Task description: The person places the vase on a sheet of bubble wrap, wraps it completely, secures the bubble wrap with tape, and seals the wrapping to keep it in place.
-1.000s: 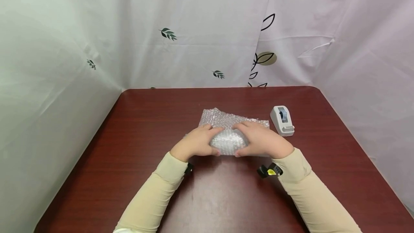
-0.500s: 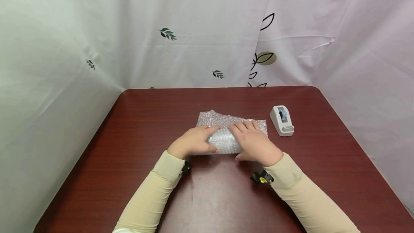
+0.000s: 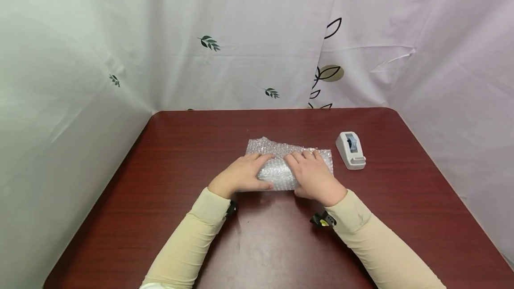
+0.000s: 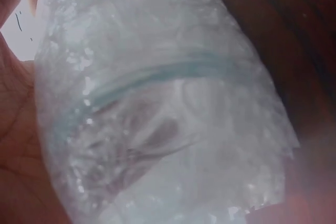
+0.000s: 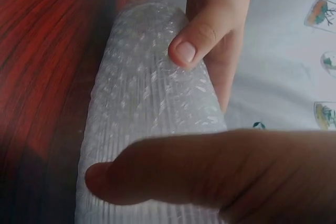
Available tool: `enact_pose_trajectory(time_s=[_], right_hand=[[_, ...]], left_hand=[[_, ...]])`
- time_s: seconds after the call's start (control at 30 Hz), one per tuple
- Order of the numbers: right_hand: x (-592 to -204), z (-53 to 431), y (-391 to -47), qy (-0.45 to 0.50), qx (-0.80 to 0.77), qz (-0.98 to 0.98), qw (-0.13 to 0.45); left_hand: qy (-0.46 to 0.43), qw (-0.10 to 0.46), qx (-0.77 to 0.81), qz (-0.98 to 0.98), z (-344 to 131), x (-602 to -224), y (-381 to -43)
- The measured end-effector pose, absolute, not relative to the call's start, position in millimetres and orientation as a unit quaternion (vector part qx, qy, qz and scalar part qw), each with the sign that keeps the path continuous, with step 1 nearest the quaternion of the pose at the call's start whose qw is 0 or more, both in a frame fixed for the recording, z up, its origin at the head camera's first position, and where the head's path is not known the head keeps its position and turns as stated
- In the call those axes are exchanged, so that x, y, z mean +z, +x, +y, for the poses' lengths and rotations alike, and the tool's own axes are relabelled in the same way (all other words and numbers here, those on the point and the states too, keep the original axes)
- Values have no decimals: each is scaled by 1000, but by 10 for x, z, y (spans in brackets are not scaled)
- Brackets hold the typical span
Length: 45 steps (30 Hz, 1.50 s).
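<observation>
A clear bubble-wrap roll lies crosswise on the table, and a flat stretch of the same bubble wrap spreads out behind it. My left hand grips the roll's left part, thumb on the near side and fingers over the far side. Around the right part curls my right hand, fingers spread over the top. In the right wrist view both thumbs press on the ribbed roll. The left wrist view shows the roll's end close up, with a pale teal band seen through the plastic; the contents are hidden.
To the right of the wrap stands a white tape dispenser with a roll of tape in it. The dark red wooden table is enclosed by white printed fabric at the back and both sides.
Over the first half second my right hand shifts slightly left and nearer, its fingers now lying over the top of the roll. The left hand barely moves; little differs since then.
</observation>
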State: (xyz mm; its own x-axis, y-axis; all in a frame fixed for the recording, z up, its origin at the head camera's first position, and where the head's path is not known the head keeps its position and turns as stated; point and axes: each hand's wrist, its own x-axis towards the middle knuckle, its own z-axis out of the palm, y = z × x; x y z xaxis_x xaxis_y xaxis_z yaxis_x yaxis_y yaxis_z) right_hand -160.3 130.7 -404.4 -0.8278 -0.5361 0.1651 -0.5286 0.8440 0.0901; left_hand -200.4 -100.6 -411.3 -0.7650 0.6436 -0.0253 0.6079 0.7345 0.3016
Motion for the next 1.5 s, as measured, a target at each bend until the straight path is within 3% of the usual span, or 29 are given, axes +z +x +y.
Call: enact_pose_trajectory(time_s=[0.73,1.5], right_hand=[[-4007,1398,-1729,305,36,-950,55],[-3865,1505,-1648,336,92,-937,7]], left_hand=[[323,12,58,945,-882,-4101,-1761],[351,9,120,929,-889,-4092,-1850]])
